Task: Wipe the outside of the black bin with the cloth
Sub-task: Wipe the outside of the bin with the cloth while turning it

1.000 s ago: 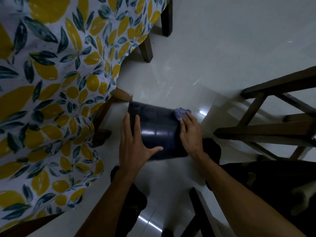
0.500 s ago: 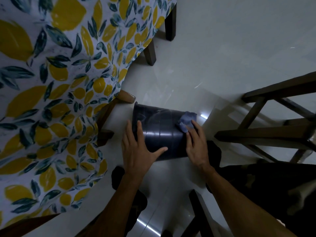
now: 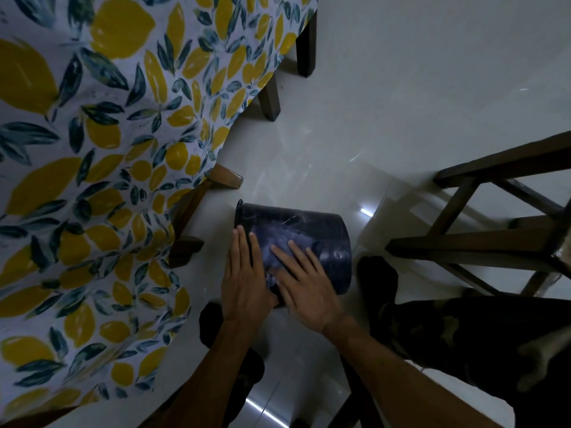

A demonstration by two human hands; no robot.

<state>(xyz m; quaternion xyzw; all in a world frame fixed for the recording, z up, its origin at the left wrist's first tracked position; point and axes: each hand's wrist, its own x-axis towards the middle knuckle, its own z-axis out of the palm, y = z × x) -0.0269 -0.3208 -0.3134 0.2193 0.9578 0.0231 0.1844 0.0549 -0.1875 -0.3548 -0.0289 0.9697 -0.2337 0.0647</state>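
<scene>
Black bin (image 3: 327, 242) lies sideways, long axis left–right. Right hand (image 3: 304, 284) presses cloth (image 3: 278, 242) flat-fingered; left hand (image 3: 244, 279) flat, steadying the rim end.

We see the bin (image 3: 324, 239) lying on its side on the floor (image 3: 401, 103), its open end to the left. The cloth (image 3: 278, 242) lies on the bin's upper side. Our right hand (image 3: 304, 285) rests flat on the cloth, and our left hand (image 3: 244, 282) lies just left of it, against the bin's left end. A draped table (image 3: 108, 149) stands to the left, and a chair frame (image 3: 494, 236) to the right.
</scene>
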